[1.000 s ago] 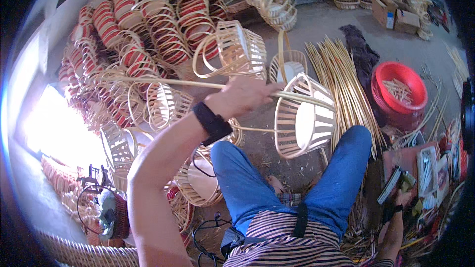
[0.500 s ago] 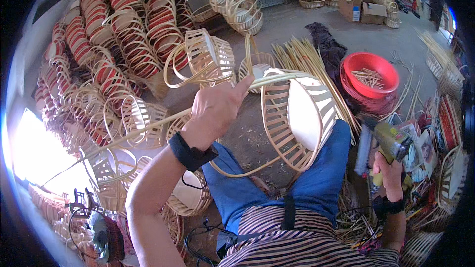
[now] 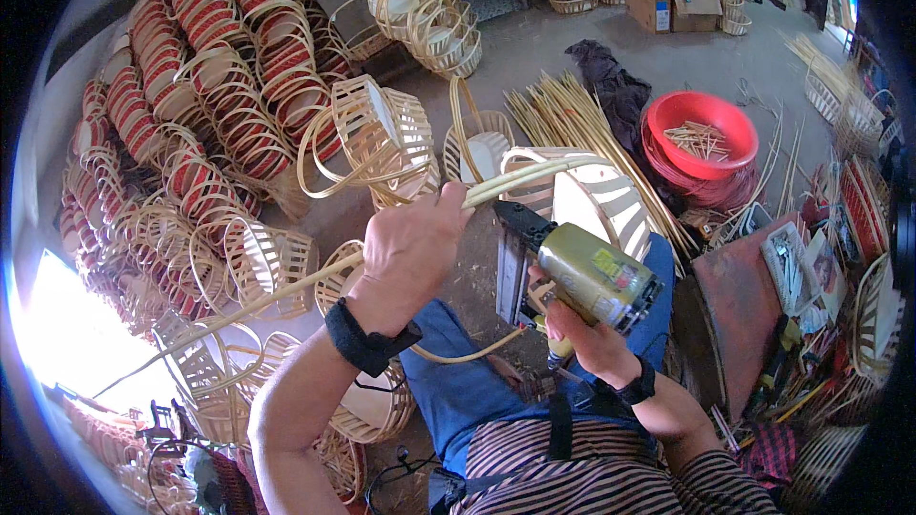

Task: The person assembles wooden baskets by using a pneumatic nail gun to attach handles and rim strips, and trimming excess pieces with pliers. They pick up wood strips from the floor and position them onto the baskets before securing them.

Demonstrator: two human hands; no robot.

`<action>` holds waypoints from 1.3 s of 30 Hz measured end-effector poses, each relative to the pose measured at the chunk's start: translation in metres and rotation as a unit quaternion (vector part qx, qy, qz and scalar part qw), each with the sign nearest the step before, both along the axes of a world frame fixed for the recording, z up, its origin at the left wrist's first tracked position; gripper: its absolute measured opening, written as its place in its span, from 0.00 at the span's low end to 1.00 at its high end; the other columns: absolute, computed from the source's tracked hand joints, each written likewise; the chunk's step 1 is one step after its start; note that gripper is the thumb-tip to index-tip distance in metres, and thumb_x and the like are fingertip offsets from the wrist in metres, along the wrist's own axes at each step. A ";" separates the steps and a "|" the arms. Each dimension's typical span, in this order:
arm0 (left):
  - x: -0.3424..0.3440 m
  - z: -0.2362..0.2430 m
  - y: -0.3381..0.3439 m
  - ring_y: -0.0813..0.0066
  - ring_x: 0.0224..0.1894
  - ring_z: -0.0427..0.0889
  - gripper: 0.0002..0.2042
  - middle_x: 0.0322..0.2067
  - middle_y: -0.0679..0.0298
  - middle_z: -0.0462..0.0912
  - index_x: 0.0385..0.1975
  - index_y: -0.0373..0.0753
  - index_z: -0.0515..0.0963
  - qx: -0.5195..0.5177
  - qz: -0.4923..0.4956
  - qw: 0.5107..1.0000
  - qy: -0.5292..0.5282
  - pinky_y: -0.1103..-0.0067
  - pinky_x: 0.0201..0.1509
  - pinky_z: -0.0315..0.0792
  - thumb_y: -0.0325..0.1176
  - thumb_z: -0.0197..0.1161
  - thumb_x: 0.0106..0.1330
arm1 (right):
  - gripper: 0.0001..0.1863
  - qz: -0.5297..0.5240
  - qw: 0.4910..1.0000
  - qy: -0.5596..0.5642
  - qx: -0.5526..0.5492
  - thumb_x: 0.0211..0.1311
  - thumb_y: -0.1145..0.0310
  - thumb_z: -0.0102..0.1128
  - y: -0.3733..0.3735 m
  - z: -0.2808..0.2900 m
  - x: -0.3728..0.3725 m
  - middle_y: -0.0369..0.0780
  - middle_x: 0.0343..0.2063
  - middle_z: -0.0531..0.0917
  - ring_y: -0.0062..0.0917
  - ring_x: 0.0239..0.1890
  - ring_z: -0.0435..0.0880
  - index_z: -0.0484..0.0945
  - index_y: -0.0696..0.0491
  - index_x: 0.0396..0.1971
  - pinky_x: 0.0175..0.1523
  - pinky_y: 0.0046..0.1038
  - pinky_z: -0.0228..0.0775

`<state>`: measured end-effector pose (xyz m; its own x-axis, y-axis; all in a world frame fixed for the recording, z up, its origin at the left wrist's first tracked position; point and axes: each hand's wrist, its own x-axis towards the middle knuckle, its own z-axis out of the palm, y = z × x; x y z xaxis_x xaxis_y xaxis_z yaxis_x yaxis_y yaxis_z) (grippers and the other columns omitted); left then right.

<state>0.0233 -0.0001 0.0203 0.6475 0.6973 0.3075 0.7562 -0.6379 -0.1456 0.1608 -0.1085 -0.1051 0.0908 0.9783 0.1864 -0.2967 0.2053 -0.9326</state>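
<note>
My left hand [image 3: 412, 250] is closed around a long pale cane strip [image 3: 534, 170] at the rim of a slatted wooden basket [image 3: 584, 202]. The strip's tail runs out to the lower left, past my wrist. The basket rests tilted against my legs, its pale solid base showing and its hoop handle hanging below. In my right hand [image 3: 593, 341] is an olive-green pneumatic staple gun [image 3: 593, 272], gripped by its handle. Its black nose points left, close to the basket rim beside my left fingers; whether it touches cannot be made out. The gun hides part of the basket.
Stacks of red-banded baskets [image 3: 205, 76] fill the left. Loose slatted baskets [image 3: 372, 129] stand ahead and beside my left leg. A bundle of canes [image 3: 582, 129] lies ahead, near a red basin [image 3: 701, 133] holding short sticks. Tools and a rusty-red board [image 3: 739, 305] are at right.
My right hand has brought the staple gun from the far right in to the basket, beside my left hand. My left hand keeps its grip on the strip and has shifted slightly down and left.
</note>
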 end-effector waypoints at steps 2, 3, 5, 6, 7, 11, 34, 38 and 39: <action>0.001 0.001 -0.002 0.59 0.22 0.73 0.08 0.20 0.60 0.74 0.34 0.46 0.66 -0.005 -0.002 1.000 -0.005 0.69 0.22 0.65 0.37 0.48 0.55 | 0.04 -0.018 1.000 -0.013 -0.015 0.49 0.72 0.52 0.003 -0.002 -0.003 0.30 0.15 0.70 0.12 0.15 0.68 0.69 0.53 0.25 0.20 0.16 0.60; 0.001 0.002 -0.004 0.59 0.22 0.73 0.08 0.19 0.60 0.73 0.33 0.46 0.66 -0.004 0.004 1.000 -0.002 0.69 0.22 0.65 0.37 0.48 0.55 | 0.04 -0.024 0.999 -0.015 -0.021 0.49 0.72 0.52 0.004 -0.002 -0.004 0.30 0.15 0.70 0.12 0.16 0.68 0.69 0.54 0.26 0.20 0.16 0.60; 0.001 0.004 -0.004 0.59 0.22 0.73 0.08 0.19 0.59 0.73 0.32 0.46 0.66 -0.004 0.009 1.000 0.000 0.68 0.21 0.65 0.38 0.48 0.55 | 0.07 -0.028 0.999 -0.028 -0.023 0.47 0.74 0.53 0.004 0.000 -0.004 0.31 0.16 0.71 0.12 0.17 0.69 0.69 0.55 0.29 0.21 0.16 0.61; 0.001 0.004 -0.004 0.59 0.22 0.73 0.08 0.18 0.59 0.73 0.32 0.46 0.66 -0.002 0.003 1.000 -0.008 0.68 0.21 0.65 0.38 0.48 0.55 | 0.08 -0.028 0.999 -0.034 -0.021 0.47 0.74 0.53 0.003 0.002 -0.003 0.31 0.17 0.71 0.13 0.18 0.69 0.69 0.55 0.30 0.21 0.16 0.61; 0.001 0.004 -0.004 0.59 0.21 0.73 0.07 0.18 0.59 0.73 0.31 0.46 0.66 -0.001 -0.004 1.000 -0.017 0.67 0.21 0.65 0.38 0.48 0.55 | 0.09 -0.027 0.999 -0.040 -0.020 0.47 0.75 0.54 0.002 0.003 -0.003 0.31 0.17 0.72 0.13 0.18 0.70 0.69 0.56 0.30 0.22 0.16 0.62; 0.003 0.004 -0.004 0.59 0.21 0.73 0.08 0.17 0.59 0.73 0.32 0.45 0.66 -0.006 -0.004 1.000 -0.019 0.68 0.21 0.65 0.38 0.48 0.55 | 0.11 -0.057 0.998 -0.030 -0.028 0.46 0.76 0.54 0.004 0.004 -0.004 0.34 0.22 0.73 0.14 0.22 0.72 0.69 0.57 0.32 0.23 0.17 0.64; -0.021 0.050 0.050 0.61 0.23 0.74 0.11 0.20 0.58 0.74 0.36 0.46 0.71 -0.016 0.009 0.998 0.057 0.73 0.26 0.67 0.38 0.48 0.53 | 0.12 -0.095 0.986 0.071 -0.121 0.48 0.72 0.51 -0.041 0.034 0.145 0.32 0.21 0.73 0.12 0.14 0.64 0.69 0.58 0.35 0.18 0.16 0.58; -0.003 0.076 0.049 0.64 0.22 0.74 0.11 0.19 0.59 0.74 0.35 0.47 0.72 -0.003 -0.093 0.991 0.096 0.75 0.25 0.66 0.36 0.52 0.50 | 0.12 -0.197 0.939 0.161 -0.231 0.48 0.70 0.50 -0.089 -0.061 0.223 0.30 0.15 0.67 0.13 0.15 0.62 0.67 0.57 0.34 0.20 0.18 0.58; 0.003 0.083 0.044 0.64 0.21 0.74 0.11 0.18 0.59 0.74 0.34 0.47 0.73 0.031 -0.126 0.981 0.147 0.75 0.24 0.66 0.34 0.53 0.49 | 0.10 -0.234 0.921 0.162 -0.268 0.48 0.69 0.50 -0.101 -0.077 0.234 0.30 0.14 0.65 0.14 0.15 0.62 0.67 0.55 0.32 0.20 0.18 0.57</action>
